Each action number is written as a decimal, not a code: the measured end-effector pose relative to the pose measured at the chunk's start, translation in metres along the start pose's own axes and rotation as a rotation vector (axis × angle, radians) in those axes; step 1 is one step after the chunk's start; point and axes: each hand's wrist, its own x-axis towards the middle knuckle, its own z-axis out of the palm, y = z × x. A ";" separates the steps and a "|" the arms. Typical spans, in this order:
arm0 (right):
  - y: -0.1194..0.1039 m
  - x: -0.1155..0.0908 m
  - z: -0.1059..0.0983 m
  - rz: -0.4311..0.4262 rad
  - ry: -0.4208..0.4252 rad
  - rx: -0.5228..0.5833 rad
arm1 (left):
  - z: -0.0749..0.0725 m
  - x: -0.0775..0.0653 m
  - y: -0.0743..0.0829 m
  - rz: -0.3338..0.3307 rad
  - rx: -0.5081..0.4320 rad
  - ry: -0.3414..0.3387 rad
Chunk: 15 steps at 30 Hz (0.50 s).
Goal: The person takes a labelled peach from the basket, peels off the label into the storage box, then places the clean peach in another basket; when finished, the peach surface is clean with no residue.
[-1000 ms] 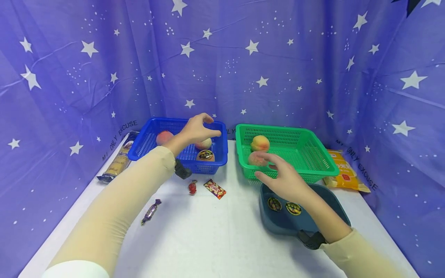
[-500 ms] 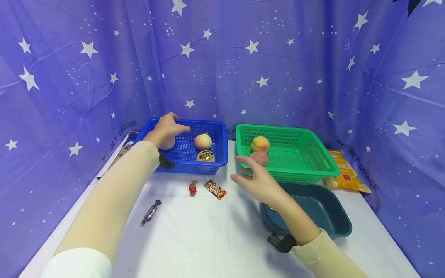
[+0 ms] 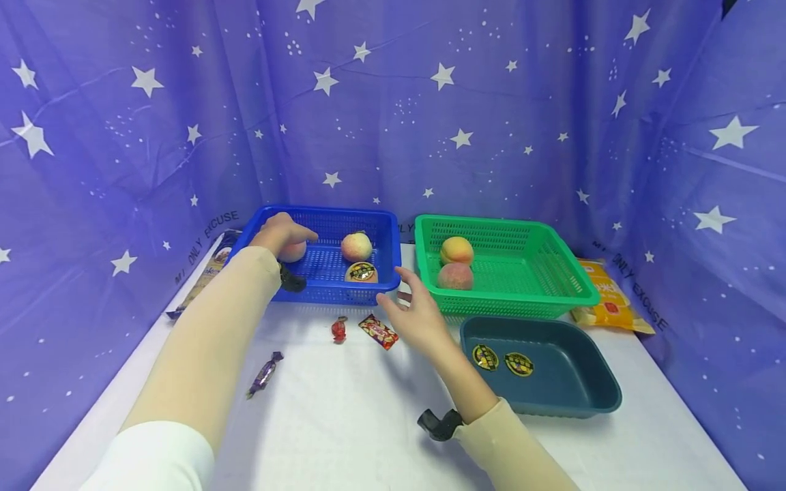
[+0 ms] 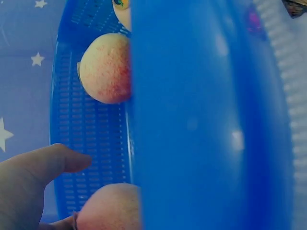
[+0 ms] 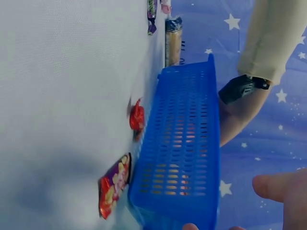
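My left hand is over the left end of the blue basket, beside a pinkish peach. In the left wrist view its thumb stands apart from that peach, and a fingertip shows at the peach's far side. A paler peach and a peach with a round black-and-gold label lie in the same basket. My right hand is at the basket's front right corner, thumb and fingers spread; whether they touch the rim is unclear. Nothing is in its grasp.
A green basket holds two peaches. In front stands a dark teal tub with two round labels. A red candy, a red snack packet and a purple candy lie on the white table. Packages flank the baskets.
My left hand has moved left across the blue basket and lowered beside the left peach. My right hand has moved left from the green basket to the blue basket's corner.
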 end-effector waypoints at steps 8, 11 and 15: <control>0.006 0.016 0.021 -0.017 0.097 0.053 | -0.009 -0.061 0.007 -0.021 -0.111 -0.001; 0.010 0.021 0.028 -0.017 0.125 0.071 | -0.006 -0.059 0.004 -0.027 -0.151 -0.011; 0.014 0.025 0.034 -0.027 0.164 0.079 | -0.001 -0.051 -0.001 -0.023 -0.200 0.016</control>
